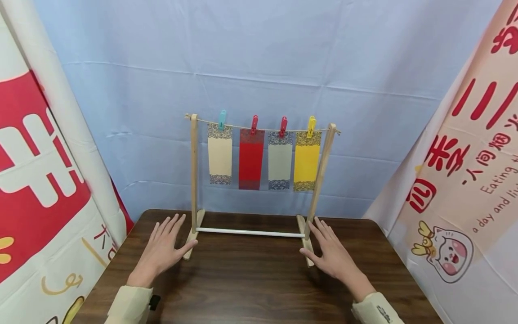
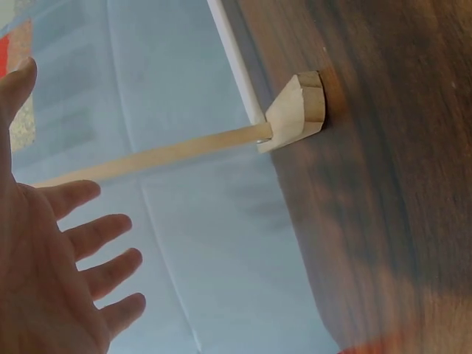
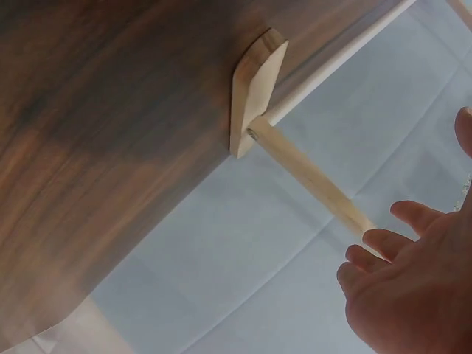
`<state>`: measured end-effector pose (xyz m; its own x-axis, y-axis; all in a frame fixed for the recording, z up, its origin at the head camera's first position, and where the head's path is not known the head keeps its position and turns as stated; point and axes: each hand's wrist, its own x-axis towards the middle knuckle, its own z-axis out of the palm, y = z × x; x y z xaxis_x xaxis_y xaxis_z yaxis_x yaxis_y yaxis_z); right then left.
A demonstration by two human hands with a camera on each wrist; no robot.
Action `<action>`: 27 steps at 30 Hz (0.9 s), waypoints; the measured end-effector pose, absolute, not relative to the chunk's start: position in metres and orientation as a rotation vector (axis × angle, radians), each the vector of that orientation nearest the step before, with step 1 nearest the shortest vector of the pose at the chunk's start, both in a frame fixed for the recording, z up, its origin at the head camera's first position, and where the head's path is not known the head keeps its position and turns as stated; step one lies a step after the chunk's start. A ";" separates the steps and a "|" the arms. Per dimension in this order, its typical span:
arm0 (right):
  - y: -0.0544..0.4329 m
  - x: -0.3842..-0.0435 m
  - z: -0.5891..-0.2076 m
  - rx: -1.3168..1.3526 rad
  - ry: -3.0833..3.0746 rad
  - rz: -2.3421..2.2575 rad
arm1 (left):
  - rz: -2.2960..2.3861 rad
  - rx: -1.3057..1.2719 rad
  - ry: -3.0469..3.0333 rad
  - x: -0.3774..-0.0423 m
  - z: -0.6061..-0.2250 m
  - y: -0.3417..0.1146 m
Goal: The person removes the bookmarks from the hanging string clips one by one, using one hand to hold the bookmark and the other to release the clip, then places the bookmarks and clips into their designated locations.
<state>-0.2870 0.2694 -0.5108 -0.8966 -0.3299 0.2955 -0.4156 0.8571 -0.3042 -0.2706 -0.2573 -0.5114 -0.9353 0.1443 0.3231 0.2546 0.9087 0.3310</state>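
Observation:
A wooden rack stands on the table, its two posts joined low down by a white rod and at the top by a twine string. Four paper cards hang from it: cream, red, grey and yellow. A blue clothespin, two red clothespins and a yellow clothespin pin them. My left hand, fingers spread, hovers beside the left foot. My right hand, likewise spread and holding nothing, is by the right foot.
The dark wood table has its back edge close to a pale blue cloth backdrop. Printed cloths hang at both sides, a red and white banner on the left and a peach banner on the right.

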 end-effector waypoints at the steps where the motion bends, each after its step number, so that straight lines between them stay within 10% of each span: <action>1: 0.268 -0.287 -0.510 0.572 -2.798 0.534 | -0.539 -0.298 -2.776 -0.271 -0.510 -0.257; 27: 0.247 -0.293 -0.493 0.653 -2.765 0.542 | -0.612 -0.284 -2.772 -0.269 -0.500 -0.248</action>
